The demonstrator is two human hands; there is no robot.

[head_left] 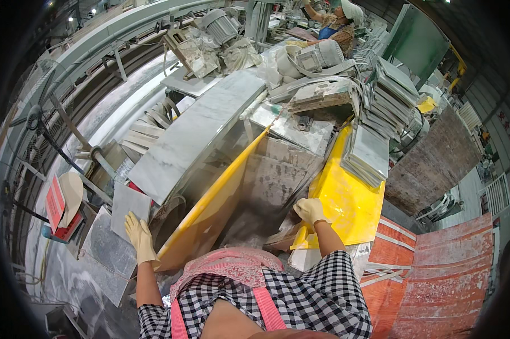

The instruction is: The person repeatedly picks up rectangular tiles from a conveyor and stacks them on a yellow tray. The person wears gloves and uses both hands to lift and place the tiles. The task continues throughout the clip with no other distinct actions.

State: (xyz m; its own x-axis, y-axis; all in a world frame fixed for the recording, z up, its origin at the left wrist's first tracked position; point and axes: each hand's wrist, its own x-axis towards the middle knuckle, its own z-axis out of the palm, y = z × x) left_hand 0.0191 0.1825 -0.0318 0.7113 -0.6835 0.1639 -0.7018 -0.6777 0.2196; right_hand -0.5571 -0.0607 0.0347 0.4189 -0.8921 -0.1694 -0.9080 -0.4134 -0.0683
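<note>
Left of the yellow guard (210, 209): gloved left hand (137, 234), fingers flat on grey stone tile (129, 206). Right of it: gloved right hand (310, 211), curled, grip unclear.

Your work surface is a dusty grey machine bed (277, 175), flanked by two yellow guards: a slanted one (210, 209) on your left and a flat yellow sheet (345, 198) on your right. A long marble slab (193, 135) lies along the bed's left side. Stacks of grey tiles (371, 152) rest on the yellow sheet's far end, with more piled tiles (393, 93) just beyond them.
</note>
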